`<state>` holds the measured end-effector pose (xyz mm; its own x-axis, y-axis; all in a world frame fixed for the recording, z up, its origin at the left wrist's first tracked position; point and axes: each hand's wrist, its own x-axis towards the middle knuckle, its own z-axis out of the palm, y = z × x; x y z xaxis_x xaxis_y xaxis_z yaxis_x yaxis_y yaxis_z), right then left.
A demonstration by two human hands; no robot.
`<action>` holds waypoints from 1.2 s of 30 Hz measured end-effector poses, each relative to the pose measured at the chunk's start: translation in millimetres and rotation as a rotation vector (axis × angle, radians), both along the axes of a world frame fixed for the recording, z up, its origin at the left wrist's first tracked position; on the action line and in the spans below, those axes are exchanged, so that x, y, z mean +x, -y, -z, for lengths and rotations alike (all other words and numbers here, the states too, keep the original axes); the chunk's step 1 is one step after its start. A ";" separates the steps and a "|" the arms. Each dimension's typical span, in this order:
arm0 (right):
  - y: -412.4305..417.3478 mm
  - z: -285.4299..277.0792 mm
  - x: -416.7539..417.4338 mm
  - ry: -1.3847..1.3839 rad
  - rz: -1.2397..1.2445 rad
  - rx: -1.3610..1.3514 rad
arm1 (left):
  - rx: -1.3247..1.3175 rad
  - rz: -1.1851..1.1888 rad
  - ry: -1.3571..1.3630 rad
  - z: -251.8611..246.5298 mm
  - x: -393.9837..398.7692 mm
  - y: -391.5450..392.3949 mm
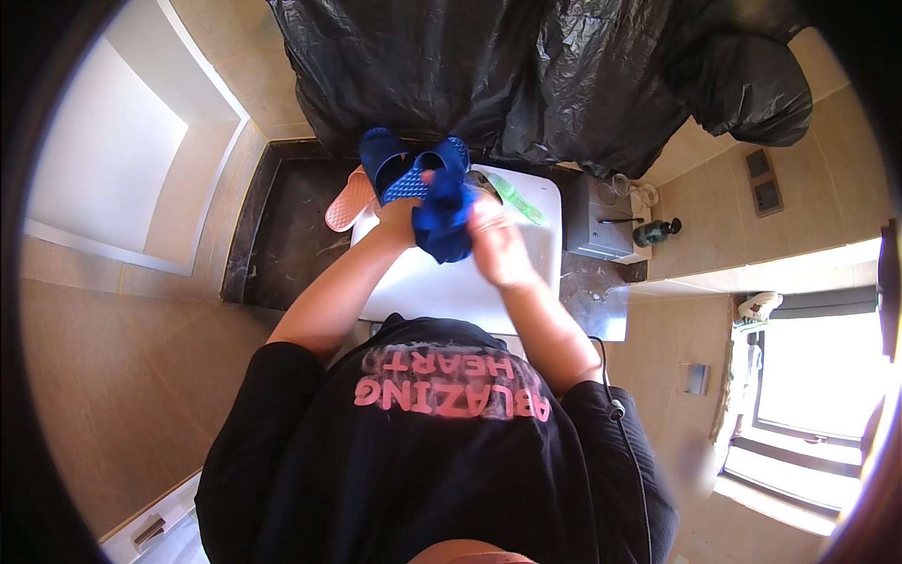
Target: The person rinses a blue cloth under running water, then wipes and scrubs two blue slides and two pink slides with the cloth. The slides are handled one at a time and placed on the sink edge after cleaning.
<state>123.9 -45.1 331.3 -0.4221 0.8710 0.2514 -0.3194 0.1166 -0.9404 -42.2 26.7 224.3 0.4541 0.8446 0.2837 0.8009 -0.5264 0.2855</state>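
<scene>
A bunched dark-blue cloth is between my two hands above a white washbasin. My left hand grips it from the left; the cloth hides most of the fingers, and only a fingertip shows above. Blurred by motion, my right hand holds the cloth's right side. Just behind the hands, a pair of blue textured slippers rests at the basin's back rim. A salmon-pink slipper lies left of them, partly covered. On the basin's right side is a green plastic brush, beside a dark object partly hidden by my right hand.
Black plastic sheeting hangs behind the dark stone counter. To the right stand a grey box and a dark pump bottle. A wall socket and a bright window are farther right; a recessed niche is left.
</scene>
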 end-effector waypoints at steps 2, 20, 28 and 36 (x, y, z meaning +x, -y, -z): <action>4.6 32.4 -31.6 0.320 0.045 0.443 | 0.037 -0.018 -0.109 4.6 -3.3 6.8; -44.1 128.6 16.0 -0.358 0.538 -0.694 | -1.039 -0.010 0.573 5.9 32.8 33.6; -31.0 122.4 30.8 -0.774 0.376 -0.908 | -1.096 -0.628 1.587 59.2 35.6 -44.0; -37.2 139.9 27.9 -0.430 0.617 -1.019 | -0.818 -0.632 1.555 79.0 84.3 -96.7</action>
<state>151.8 -7.9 191.4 0.0704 0.7720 -0.6317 -0.7714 -0.3594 -0.5252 42.1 123.4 145.3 -0.1754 0.8867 -0.4278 -0.3953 0.3346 0.8554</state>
